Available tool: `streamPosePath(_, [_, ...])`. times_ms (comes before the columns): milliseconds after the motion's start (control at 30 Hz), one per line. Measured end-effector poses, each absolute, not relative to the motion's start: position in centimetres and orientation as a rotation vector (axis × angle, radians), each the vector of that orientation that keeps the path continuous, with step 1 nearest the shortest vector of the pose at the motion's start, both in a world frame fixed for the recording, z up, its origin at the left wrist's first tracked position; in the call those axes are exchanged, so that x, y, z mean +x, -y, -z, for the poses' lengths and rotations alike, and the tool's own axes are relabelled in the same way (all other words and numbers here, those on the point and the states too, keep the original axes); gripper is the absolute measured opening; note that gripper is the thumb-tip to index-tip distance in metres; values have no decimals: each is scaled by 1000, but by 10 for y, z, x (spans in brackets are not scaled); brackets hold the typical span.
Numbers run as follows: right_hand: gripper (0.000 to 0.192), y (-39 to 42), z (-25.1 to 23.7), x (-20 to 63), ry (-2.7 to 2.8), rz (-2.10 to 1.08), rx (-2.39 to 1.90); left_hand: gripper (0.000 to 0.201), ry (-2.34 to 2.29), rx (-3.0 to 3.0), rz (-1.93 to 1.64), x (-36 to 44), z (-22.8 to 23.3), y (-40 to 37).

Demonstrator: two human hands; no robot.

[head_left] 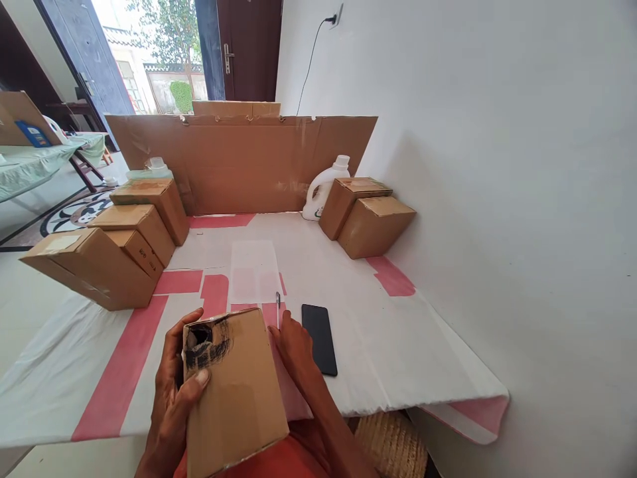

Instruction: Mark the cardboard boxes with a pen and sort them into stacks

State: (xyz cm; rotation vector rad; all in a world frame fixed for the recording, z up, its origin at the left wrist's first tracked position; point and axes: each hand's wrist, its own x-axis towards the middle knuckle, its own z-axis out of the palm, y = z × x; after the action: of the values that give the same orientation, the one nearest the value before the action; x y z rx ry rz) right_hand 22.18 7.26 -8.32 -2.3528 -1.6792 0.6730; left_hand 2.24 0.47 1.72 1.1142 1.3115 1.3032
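My left hand (172, 398) grips a cardboard box (239, 392) by its left side, the thumb lying on the near face and the fingers behind. A ragged hole (202, 333) and black scribbled marks (219, 345) show at the box's upper left corner. To the right of the box, my right hand (294, 342) pinches a slim pen (278, 309) between thumb and fingers, one end pointing away from me. Beside that hand a black smartphone (319, 340) lies on the table. A pale translucent sheet (253, 272) lies flat beyond the pen.
Several cardboard boxes (134, 265) line the left edge of the table, and two boxes (375, 226) stand at right against the wall. A white jug (323, 189) and another jug (155, 168) stand before an upright cardboard panel (243, 166). A white-and-pink cloth (408, 358) covers the table.
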Motion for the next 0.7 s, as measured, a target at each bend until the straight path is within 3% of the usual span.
streamPosePath(167, [42,-32,86,257,1442,-457,-2516,81,-1268,1101,-1306,21,-14,-4])
streamPosePath(333, [53,-11,101,284,1205,-607,-2495,81,-1212,1107,-1329,21,-11,-4])
streamPosePath(533, [36,-9,114,291,1016,-953,-2054,79,-1207,1121,-1359,20,-8,0])
streamPosePath(700, [53,15,82,287,730,-1296,-1520,80,-1129,1089,-1347,19,-1,1])
